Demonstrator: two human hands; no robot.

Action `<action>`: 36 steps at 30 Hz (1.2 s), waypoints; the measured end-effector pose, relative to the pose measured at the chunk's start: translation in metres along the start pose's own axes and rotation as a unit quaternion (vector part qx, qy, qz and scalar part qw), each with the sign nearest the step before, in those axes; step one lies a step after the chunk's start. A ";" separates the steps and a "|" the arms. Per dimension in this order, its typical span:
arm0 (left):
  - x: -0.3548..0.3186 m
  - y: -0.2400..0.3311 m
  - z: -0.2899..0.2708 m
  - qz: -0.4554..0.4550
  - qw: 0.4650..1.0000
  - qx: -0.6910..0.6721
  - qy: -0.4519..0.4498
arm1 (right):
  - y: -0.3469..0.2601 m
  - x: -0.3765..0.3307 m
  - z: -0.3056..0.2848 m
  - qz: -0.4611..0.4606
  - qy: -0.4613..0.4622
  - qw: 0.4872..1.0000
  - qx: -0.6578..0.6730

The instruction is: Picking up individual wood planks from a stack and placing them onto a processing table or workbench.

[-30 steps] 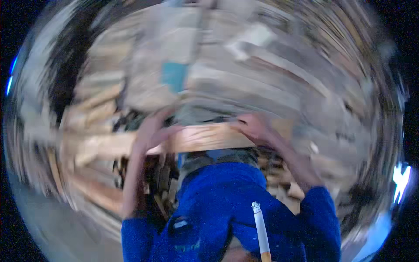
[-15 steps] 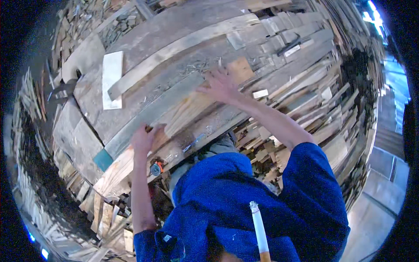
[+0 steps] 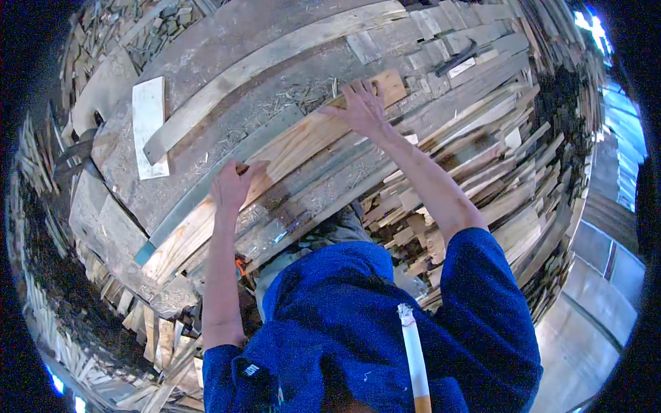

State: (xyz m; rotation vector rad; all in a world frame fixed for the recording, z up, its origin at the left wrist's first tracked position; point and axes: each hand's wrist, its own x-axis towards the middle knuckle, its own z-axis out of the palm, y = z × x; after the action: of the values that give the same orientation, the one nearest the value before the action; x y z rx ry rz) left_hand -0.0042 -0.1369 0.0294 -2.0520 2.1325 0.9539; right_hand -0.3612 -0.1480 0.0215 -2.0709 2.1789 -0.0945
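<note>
A long pale wooden plank (image 3: 296,146) with brown grain lies slantwise on the worn work surface. My left hand (image 3: 234,186) grips it toward its near left end, fingers curled at the far edge and thumb across the top. Nearer the plank's right end, my right hand (image 3: 361,110) holds it with fingers bent over the far edge. Along the far side a grey-green board (image 3: 184,205) shows as a narrow strip, partly covered by the plank. How the fingertips sit under the edge is hidden.
Beyond lie a long weathered board (image 3: 255,63) and a white board (image 3: 149,117) it overlaps. A dark tool (image 3: 456,58) rests at the far right. Stacked wood strips (image 3: 509,180) fill the right side. A burning cigarette (image 3: 414,354) juts up at the lower edge.
Both hands have shifted the plank away from me over the grey-green board, whose visible strip is narrower. The left hand has moved farther forward. The whole view has also shifted slightly.
</note>
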 end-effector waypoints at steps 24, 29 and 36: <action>0.023 0.002 0.038 -0.005 0.998 -0.036 -0.055 | 0.029 -0.007 0.021 0.023 0.042 0.997 0.058; 0.026 0.011 0.033 -0.034 0.993 0.039 -0.105 | 0.026 -0.014 0.052 0.036 0.179 0.978 0.097; 0.029 0.010 0.032 -0.028 0.993 0.042 -0.103 | 0.018 -0.017 0.057 0.079 0.221 0.964 0.127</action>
State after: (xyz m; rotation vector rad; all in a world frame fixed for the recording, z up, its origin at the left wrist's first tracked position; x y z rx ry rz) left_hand -0.0295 -0.1493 -0.0052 -1.8748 1.9654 1.0007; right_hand -0.3699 -0.1270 -0.0367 -1.8604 2.4013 -0.8467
